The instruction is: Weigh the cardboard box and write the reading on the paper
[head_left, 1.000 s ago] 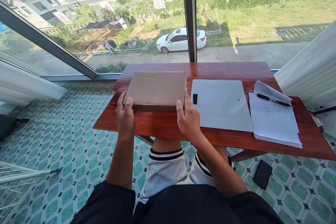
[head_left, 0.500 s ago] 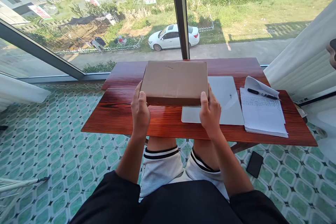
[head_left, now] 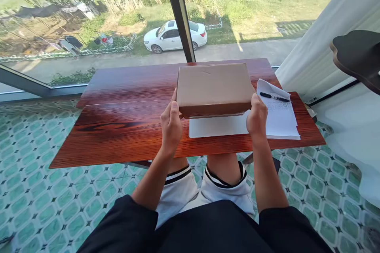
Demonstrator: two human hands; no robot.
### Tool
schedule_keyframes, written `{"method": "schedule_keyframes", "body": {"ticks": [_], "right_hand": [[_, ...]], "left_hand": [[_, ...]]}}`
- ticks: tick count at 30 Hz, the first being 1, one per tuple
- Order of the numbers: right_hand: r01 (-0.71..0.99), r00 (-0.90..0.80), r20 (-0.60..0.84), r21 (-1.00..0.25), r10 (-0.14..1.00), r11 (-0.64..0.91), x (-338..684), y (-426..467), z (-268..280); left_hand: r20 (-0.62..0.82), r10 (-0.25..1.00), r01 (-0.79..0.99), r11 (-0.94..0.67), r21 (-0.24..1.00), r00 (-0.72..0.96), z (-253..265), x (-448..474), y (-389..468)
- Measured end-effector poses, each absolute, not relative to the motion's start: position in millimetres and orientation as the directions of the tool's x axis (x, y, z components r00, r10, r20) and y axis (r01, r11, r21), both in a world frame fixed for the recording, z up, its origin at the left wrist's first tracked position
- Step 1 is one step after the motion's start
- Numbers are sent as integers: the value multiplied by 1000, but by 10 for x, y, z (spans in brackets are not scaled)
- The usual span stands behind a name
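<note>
A flat brown cardboard box point(head_left: 214, 85) is held just above a closed silver laptop point(head_left: 219, 125) on a red wooden table point(head_left: 118, 126). My left hand point(head_left: 171, 124) grips the box's near left corner. My right hand point(head_left: 257, 116) grips its near right corner. The box covers most of the laptop; only the laptop's front strip shows.
Right of the laptop lies a stack of written papers point(head_left: 282, 118) with a black pen point(head_left: 274, 97) on top. A white curtain point(head_left: 320, 43) hangs at the right, with a dark object point(head_left: 358, 57) jutting in. Big windows stand behind the table, green tiled floor around it.
Both hands have carried the box rightward from the table's left part to over the laptop. The view has swung right as well.
</note>
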State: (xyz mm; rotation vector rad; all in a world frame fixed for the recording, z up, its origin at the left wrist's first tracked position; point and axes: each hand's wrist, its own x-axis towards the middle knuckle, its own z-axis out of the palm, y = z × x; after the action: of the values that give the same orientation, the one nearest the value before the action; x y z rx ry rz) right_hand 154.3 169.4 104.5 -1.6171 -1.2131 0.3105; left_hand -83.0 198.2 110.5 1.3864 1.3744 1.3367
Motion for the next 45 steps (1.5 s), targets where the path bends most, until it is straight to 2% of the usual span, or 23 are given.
{"method": "schedule_keyframes", "body": {"ticks": [4, 12, 17, 22, 33, 41, 45], "right_hand": [[432, 526, 277, -901, 804, 27, 1741, 1731, 949], [364, 534, 227, -931, 815, 20, 1999, 1795, 907], [391, 503, 261, -919, 824, 53, 2065, 1833, 885], [424, 528, 263, -906, 807, 18, 2090, 1870, 852], [330, 515, 247, -941, 821, 76, 2086, 1843, 902], [381, 557, 236, -925, 796, 8, 2088, 1837, 851], [383, 548, 246, -923, 799, 21, 2126, 1857, 797]], "left_hand": [[137, 987, 154, -123, 980, -86, 1086, -684, 1981], [139, 990, 163, -135, 977, -10, 1013, -554, 2038], [153, 988, 190, -150, 970, -4, 956, -518, 2087], [147, 989, 181, -144, 973, -5, 925, -482, 2107], [137, 991, 235, -132, 963, -5, 993, -435, 2092], [137, 991, 247, -133, 960, 1, 971, -429, 2103], [177, 982, 279, -189, 941, 68, 960, -479, 2112]]}}
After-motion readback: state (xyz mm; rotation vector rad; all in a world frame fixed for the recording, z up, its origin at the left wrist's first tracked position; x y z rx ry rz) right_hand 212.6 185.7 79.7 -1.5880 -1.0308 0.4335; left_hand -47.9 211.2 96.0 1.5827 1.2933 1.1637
